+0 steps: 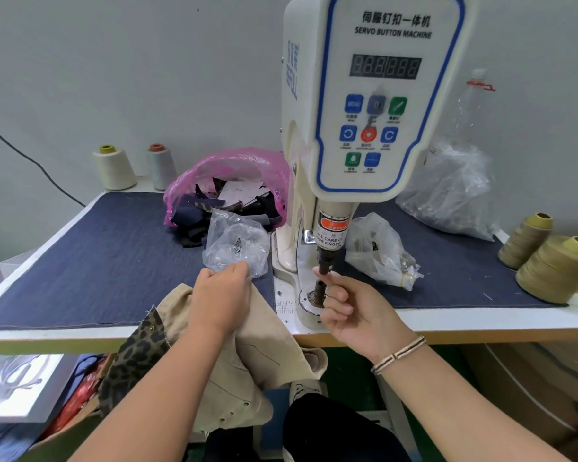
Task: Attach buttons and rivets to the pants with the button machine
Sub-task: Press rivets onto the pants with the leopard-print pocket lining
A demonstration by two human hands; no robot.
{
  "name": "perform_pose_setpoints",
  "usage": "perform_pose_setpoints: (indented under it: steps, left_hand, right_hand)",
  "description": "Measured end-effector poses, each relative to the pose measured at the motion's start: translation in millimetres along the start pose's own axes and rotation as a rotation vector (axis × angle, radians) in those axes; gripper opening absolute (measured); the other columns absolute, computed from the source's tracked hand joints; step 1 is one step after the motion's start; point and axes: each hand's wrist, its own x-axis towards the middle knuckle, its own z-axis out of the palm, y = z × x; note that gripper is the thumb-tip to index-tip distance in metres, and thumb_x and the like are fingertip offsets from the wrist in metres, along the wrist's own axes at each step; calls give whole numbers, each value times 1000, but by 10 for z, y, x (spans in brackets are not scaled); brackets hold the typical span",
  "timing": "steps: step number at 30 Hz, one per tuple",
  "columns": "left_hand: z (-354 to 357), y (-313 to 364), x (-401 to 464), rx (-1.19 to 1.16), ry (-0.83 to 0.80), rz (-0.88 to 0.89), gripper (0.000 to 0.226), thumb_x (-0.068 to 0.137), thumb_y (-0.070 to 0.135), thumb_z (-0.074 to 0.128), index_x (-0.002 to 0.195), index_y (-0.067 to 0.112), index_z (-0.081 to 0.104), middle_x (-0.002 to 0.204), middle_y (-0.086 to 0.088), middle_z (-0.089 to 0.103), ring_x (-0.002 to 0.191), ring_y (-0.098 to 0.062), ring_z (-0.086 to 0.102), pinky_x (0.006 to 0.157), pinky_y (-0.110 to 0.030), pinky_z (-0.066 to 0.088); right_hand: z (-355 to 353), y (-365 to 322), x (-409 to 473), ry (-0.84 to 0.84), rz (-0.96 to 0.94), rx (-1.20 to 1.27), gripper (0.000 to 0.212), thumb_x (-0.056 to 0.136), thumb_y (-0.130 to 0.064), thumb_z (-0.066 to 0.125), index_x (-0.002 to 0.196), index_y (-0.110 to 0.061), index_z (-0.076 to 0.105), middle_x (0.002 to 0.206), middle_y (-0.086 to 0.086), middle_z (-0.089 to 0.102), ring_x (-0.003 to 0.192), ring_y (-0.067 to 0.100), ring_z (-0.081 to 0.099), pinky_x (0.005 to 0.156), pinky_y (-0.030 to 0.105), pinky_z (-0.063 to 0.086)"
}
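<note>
Servo button machine point(374, 105) stands at 12 o'clock on the denim-covered table point(97, 261). Right hand point(357, 311), fingers curled, fingertips at the lower die point(317, 291) under the punch; whether it pinches a button or rivet, cannot tell. Left hand point(221, 301) at 9 o'clock of the die, gripping the beige pants point(247, 355) at the table's near edge. Clear plastic bag point(236, 245) just beyond the left hand.

A garment workshop, shown by the servo button machine point(374, 128) standing on a denim-covered tabletop point(97, 255), cones of sewing thread point(114, 168) along the wall, and a pink bag of fabric scraps point(227, 188).
</note>
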Motion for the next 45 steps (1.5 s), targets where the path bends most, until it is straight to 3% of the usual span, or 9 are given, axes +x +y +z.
perform_pose_setpoints:
  steps: [7, 12, 20, 25, 28, 30, 32, 36, 45]
  left_hand:
    - [-8, 7, -4, 8, -18, -5, 34, 66, 3, 82, 63, 10, 49, 49, -2, 52, 36, -24, 43, 54, -29, 40]
    - [-17, 12, -4, -4, -34, -18, 33, 67, 3, 81, 64, 10, 49, 50, -2, 53, 37, -25, 44, 55, -31, 42]
    - [-1, 15, -18, -49, -62, -95, 27, 75, 5, 76, 66, 10, 51, 55, -3, 57, 42, -26, 46, 59, -35, 42]
    - [72, -34, -34, -109, -100, -161, 13, 89, 15, 58, 79, 15, 51, 73, -3, 65, 60, -28, 54, 70, -36, 34]
    - [81, -67, -27, -112, -173, -229, 8, 92, 25, 47, 89, 19, 52, 86, 0, 67, 75, -26, 58, 78, -33, 33]
    - [79, -72, -33, -181, -156, -294, 12, 92, 25, 45, 82, 18, 48, 82, -3, 67, 71, -31, 54, 77, -36, 35]
    - [70, -74, -40, -218, -137, -329, 17, 92, 24, 47, 76, 18, 43, 77, -7, 66, 67, -35, 49, 72, -39, 36]
    - [78, -82, -46, -199, -136, -364, 16, 93, 27, 48, 80, 18, 45, 81, -7, 66, 67, -28, 41, 62, -38, 35]
    - [60, -72, -11, -154, -160, -285, 13, 91, 22, 49, 80, 21, 42, 81, -5, 67, 62, -29, 44, 66, -32, 24]
  right_hand:
    - [-13, 23, -78, 12, -44, -3, 27, 92, -15, 50, 90, 2, 71, 45, 1, 45, 31, 8, 34, 32, 17, 28]
    - [58, 17, -123, -23, -23, 93, 24, 77, -13, 57, 81, 4, 74, 44, 0, 40, 31, 7, 32, 33, 16, 27]
    - [21, 301, -229, -175, -34, 84, 29, 77, -17, 64, 104, -9, 72, 51, 1, 48, 35, 9, 36, 37, 18, 29]
    - [341, 564, -13, -158, -27, -430, 22, 89, -9, 54, 105, -4, 69, 58, 2, 56, 40, 8, 43, 41, 18, 37]
    - [620, 562, 397, -16, -392, -912, 26, 93, -2, 45, 106, -4, 66, 77, 3, 62, 61, 8, 56, 61, 19, 46]
    - [740, 529, 693, 83, -655, -1285, 27, 93, -5, 46, 111, -6, 66, 105, 7, 63, 95, 14, 58, 88, 22, 43]
    - [838, 491, 972, 99, -755, -1554, 30, 95, -9, 43, 113, -6, 66, 118, 11, 60, 110, 22, 55, 96, 28, 40]
    - [906, 401, 1400, 146, -671, -1919, 25, 90, -8, 41, 91, -10, 66, 100, 10, 64, 93, 31, 59, 75, 33, 49]
    - [959, 440, 1691, 287, -844, -2258, 21, 94, -12, 47, 104, -12, 65, 107, 8, 67, 100, 28, 64, 69, 30, 37]
